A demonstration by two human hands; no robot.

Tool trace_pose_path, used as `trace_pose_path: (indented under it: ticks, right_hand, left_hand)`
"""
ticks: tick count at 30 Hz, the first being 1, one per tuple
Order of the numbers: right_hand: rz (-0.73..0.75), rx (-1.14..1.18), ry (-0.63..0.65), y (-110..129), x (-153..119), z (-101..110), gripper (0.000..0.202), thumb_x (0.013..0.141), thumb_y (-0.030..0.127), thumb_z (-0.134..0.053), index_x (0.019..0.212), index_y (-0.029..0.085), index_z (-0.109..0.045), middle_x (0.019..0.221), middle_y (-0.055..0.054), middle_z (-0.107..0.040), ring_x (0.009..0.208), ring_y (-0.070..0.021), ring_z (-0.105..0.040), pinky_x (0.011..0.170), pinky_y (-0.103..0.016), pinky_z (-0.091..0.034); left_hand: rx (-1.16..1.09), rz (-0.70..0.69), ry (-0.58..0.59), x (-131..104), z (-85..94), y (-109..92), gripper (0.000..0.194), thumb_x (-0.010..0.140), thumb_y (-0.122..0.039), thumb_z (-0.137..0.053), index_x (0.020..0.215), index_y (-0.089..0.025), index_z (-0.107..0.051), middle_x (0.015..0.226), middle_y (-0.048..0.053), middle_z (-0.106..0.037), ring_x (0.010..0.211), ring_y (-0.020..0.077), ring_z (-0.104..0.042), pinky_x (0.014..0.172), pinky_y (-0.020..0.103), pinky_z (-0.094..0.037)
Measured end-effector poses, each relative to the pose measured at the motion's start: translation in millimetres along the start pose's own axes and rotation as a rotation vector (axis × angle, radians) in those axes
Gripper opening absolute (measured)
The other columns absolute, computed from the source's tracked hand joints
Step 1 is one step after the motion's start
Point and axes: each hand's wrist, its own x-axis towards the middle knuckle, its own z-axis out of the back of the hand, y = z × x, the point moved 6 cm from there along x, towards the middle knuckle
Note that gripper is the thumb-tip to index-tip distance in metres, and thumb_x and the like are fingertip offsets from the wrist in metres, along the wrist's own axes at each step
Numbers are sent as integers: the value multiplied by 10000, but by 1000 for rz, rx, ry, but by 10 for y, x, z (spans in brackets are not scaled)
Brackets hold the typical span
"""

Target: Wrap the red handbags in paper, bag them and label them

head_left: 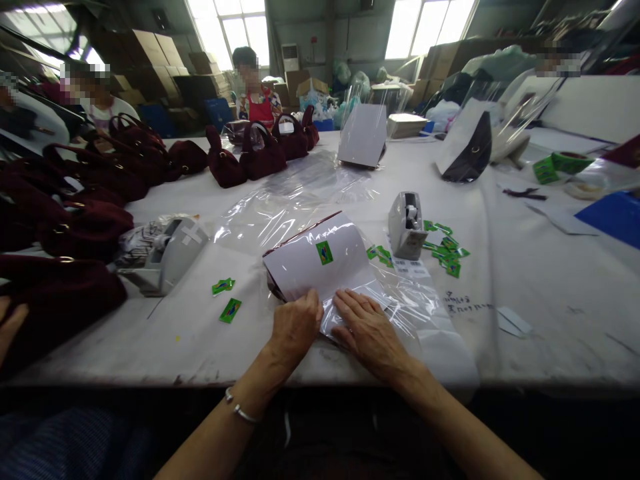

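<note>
Head camera shows a green sachet [325, 253] already on the white packet [295, 275] atop the worktop [200, 360], clear film [425, 307] seemingly loose rightward, left hand [299, 323] curled, grip unclear, right hand [367, 333] pressing flat.

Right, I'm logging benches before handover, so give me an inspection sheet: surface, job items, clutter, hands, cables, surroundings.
Surface: white-covered table, dark marks near the front edge.
Job items: white sheet and transparent film, green packet against the sheet.
Clutter: loose green packets, grey tape dispensers, maroon bags.
Hands: left hand curled at the sheet's near edge, grip hidden; right hand laid flat beside it.
Cables: nothing certain; thin pale strand below the table, unidentified.
Surroundings: co-workers, cardboard boxes, windows.
</note>
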Motion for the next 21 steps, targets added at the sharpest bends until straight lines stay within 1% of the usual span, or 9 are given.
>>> trace_pose_path:
  ticks: [3, 6, 9, 13, 15, 16, 19, 20, 21]
  right_hand:
    - [-37, -74, 94, -86, 38, -135, 516, 953, 318, -572, 1451, 213, -485, 1518, -106, -477, 1362, -307, -468, 1093, -517, -410]
    - [-47, -87, 157, -109, 96, -93, 540, 941, 365, -586, 1453, 223, -485, 1558, -96, -420, 1359, -318, -465, 1080, -515, -412]
    - [-37, -78, 216, -101, 148, -14, 572, 933, 433, -593, 1458, 236, -480, 1558, -79, -424, 1346, -333, -474, 1073, -532, -412]
    - [-44, -70, 240, -101, 162, 8, 586, 951, 496, -558, 1469, 240, -463, 1542, -74, -449, 1349, -324, -472, 1075, -536, -406]
    - [-50, -81, 234, -99, 145, -22, 578, 956, 498, -555, 1467, 241, -469, 1542, -78, -448, 1361, -327, -458, 1086, -541, -392]
    - [-51, -88, 227, -97, 134, -38, 574, 955, 496, -558, 1464, 244, -474, 1542, -80, -447, 1365, -330, -453, 1087, -544, -387]
    - [-32, -96, 200, -86, 108, -67, 572, 951, 488, -572, 1461, 245, -480, 1537, -92, -453, 1355, -332, -461, 1073, -534, -401]
    - [-21, -97, 195, -85, 105, -65, 566, 954, 481, -569, 1460, 243, -483, 1533, -94, -459, 1346, -329, -469, 1067, -524, -407]
    - [-14, -99, 192, -89, 107, -57, 549, 961, 470, -560, 1455, 241, -490, 1526, -93, -468, 1334, -324, -480, 1061, -514, -413]
  left_hand:
    - [-11, -26, -8, -15, 8, -12, 197, 1001, -261, -449, 1083, -160, -596, 845, 88, -745, 742, 285, -745, 548, 298, -515]
    - [-5, -51, -21, -27, 27, -28, 240, 1028, -323, -420, 1061, -169, -601, 858, 92, -747, 735, 276, -744, 540, 281, -502]
    - [39, -18, -29, -24, 15, -18, 294, 1045, -307, -360, 999, -171, -617, 770, 92, -734, 689, 276, -737, 523, 270, -473]
    - [71, -29, -90, -41, -10, -14, 264, 1036, -266, -376, 1062, -171, -620, 736, 71, -711, 640, 253, -716, 491, 258, -420]
    - [87, -83, -171, -87, 31, -27, 207, 1011, -221, -432, 1083, -179, -621, 772, 57, -704, 628, 229, -693, 503, 270, -417]
    - [99, -120, -237, -125, 77, -42, 190, 996, -199, -460, 1094, -185, -622, 821, 61, -707, 660, 226, -688, 538, 285, -437]
    - [113, -264, -479, -292, 250, -132, 221, 971, -156, -495, 1152, -186, -618, 1057, 109, -702, 888, 251, -669, 750, 363, -493]
    - [100, -321, -532, -350, 280, -176, 233, 971, -149, -492, 1165, -179, -618, 1118, 118, -692, 960, 257, -652, 816, 381, -486]
    - [85, -376, -555, -398, 283, -223, 238, 971, -139, -485, 1164, -167, -622, 1150, 119, -688, 1003, 255, -637, 856, 386, -476]
